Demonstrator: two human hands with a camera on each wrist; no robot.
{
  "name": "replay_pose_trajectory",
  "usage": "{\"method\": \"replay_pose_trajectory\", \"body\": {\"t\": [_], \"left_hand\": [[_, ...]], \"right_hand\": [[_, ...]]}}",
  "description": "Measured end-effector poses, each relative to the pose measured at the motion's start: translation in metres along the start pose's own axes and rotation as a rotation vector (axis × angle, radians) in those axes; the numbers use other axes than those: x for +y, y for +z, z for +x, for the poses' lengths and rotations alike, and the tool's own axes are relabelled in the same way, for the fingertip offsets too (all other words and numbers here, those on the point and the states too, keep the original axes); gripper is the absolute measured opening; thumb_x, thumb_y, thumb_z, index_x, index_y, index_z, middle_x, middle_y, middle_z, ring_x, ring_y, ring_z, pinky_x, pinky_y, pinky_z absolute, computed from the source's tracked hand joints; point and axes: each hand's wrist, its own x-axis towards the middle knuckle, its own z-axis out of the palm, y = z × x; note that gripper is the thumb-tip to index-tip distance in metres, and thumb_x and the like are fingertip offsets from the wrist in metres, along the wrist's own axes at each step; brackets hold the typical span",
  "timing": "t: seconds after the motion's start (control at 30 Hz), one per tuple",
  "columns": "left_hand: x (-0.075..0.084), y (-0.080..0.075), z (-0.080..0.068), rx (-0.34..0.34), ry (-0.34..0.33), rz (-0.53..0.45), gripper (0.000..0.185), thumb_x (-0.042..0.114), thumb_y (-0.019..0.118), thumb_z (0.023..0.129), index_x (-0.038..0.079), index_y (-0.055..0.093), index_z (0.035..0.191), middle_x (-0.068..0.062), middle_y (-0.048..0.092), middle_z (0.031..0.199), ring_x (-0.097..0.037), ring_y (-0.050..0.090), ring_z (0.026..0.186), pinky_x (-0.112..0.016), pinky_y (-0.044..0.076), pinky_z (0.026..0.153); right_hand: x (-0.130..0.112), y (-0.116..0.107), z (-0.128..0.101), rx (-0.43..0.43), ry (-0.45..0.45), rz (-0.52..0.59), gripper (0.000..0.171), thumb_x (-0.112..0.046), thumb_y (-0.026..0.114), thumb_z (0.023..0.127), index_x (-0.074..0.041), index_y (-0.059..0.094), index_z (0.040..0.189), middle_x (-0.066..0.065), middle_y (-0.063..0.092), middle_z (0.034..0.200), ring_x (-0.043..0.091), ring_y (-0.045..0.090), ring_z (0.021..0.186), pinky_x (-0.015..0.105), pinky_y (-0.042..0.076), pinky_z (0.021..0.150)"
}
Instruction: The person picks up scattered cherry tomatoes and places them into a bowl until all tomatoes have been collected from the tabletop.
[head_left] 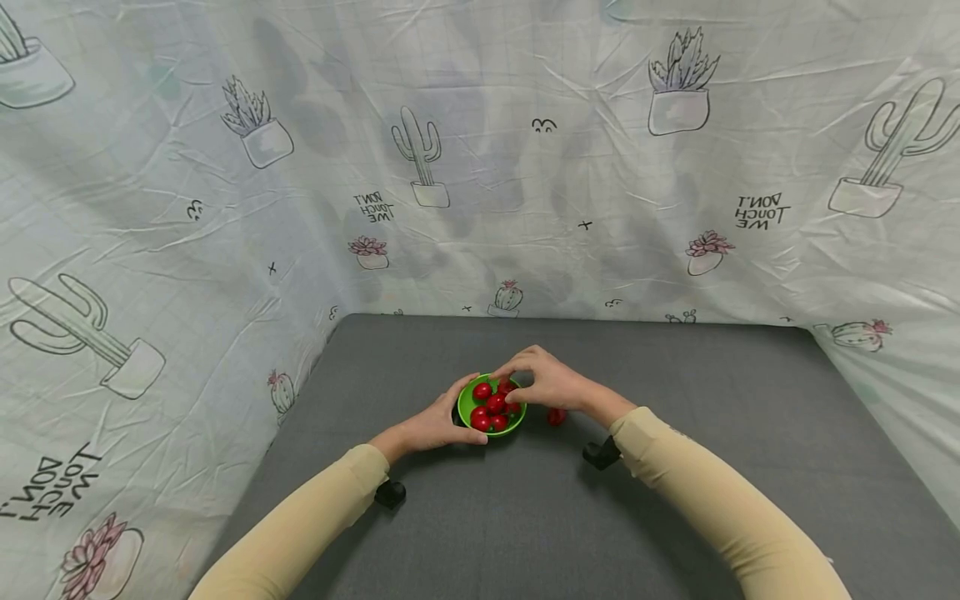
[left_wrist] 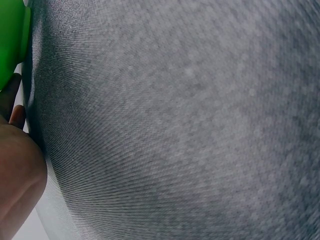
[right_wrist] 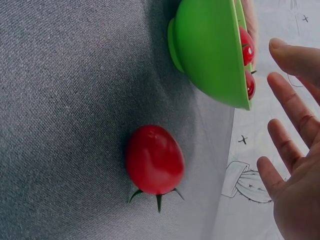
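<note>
A small green bowl [head_left: 467,398] stands on the grey table [head_left: 675,392] and holds several red cherry tomatoes [head_left: 495,405]. My left hand [head_left: 448,418] grips the bowl's near left side, thumb along the rim; the left wrist view shows only a strip of the bowl [left_wrist: 10,40] and part of the hand [left_wrist: 17,175]. My right hand [head_left: 525,382] hovers over the bowl's far right rim. Its fingers [right_wrist: 287,145] are spread and hold nothing. One loose cherry tomato [head_left: 556,416] lies on the table just right of the bowl [right_wrist: 210,50], seen up close as a tomato [right_wrist: 154,159] with its stem end toward the camera.
Wrinkled cloth printed with cacti [head_left: 420,154] walls the table at left, back and right. Black wrist camera mounts [head_left: 390,493] [head_left: 602,454] sit under both beige sleeves. Bare grey cloth spreads on all sides of the bowl.
</note>
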Motion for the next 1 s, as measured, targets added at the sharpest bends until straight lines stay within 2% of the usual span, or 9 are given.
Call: {"method": "replay_pose_trajectory", "body": {"t": [0.67, 1.0], "left_hand": [[0.001, 0.000, -0.002, 0.008, 0.016, 0.006, 0.106, 0.049, 0.084, 0.084, 0.036, 0.015, 0.164, -0.004, 0.027, 0.162, -0.030, 0.026, 0.147, -0.061, 0.025, 0.114], [0.001, -0.001, -0.002, 0.004, 0.020, 0.000, 0.108, 0.050, 0.085, 0.082, 0.037, 0.014, 0.164, -0.003, 0.025, 0.163, -0.028, 0.025, 0.149, -0.059, 0.025, 0.115]], "right_hand": [[0.007, -0.025, -0.021, 0.046, 0.000, 0.027, 0.039, -0.024, 0.077, 0.095, -0.021, 0.070, 0.133, -0.006, 0.066, 0.126, 0.029, 0.037, 0.135, 0.064, 0.033, 0.107], [0.018, -0.037, -0.036, 0.057, 0.042, 0.016, 0.040, -0.027, 0.076, 0.096, -0.023, 0.069, 0.135, -0.004, 0.065, 0.131, 0.032, 0.035, 0.138, 0.065, 0.032, 0.107]]}}
